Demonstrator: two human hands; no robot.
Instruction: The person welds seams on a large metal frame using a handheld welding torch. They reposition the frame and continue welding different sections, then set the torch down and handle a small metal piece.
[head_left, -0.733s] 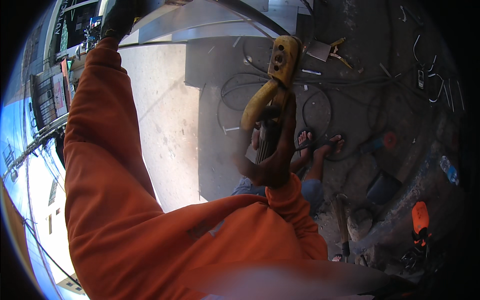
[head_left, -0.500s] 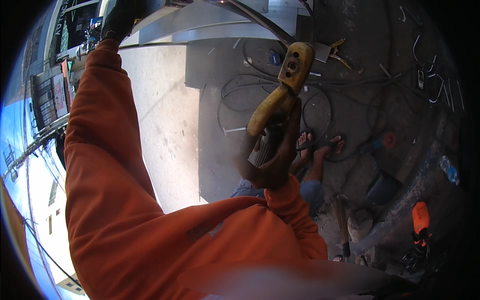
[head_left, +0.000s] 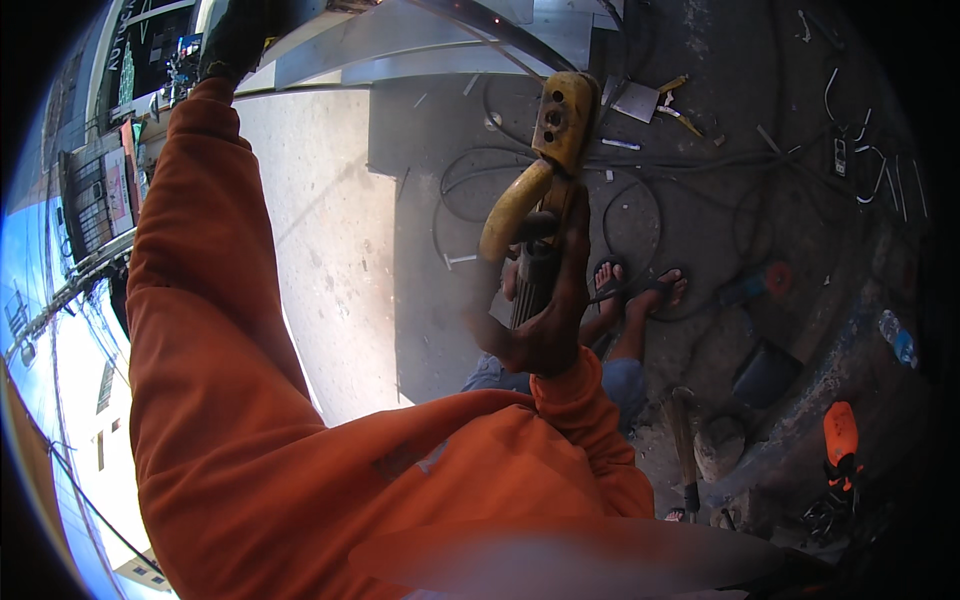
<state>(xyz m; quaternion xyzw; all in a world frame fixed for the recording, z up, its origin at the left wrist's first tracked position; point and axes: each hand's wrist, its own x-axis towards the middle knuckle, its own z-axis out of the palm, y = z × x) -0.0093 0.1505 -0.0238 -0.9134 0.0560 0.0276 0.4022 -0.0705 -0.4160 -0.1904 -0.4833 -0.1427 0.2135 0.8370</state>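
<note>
One yellow clamp (head_left: 562,148) pointing away, long axis leaning right; right hand (head_left: 543,338) gripping it, left hand's (head_left: 232,45) hold unclear

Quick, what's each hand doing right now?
Left hand: too dark to tell whether open or closed.
Right hand: closed, holding the yellow clamp.

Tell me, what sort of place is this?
Probably an open-air metal workshop beside a street: the right hand holds a yellow clamp, dark cables trail and loop across the ground, and buildings show at left.
</note>
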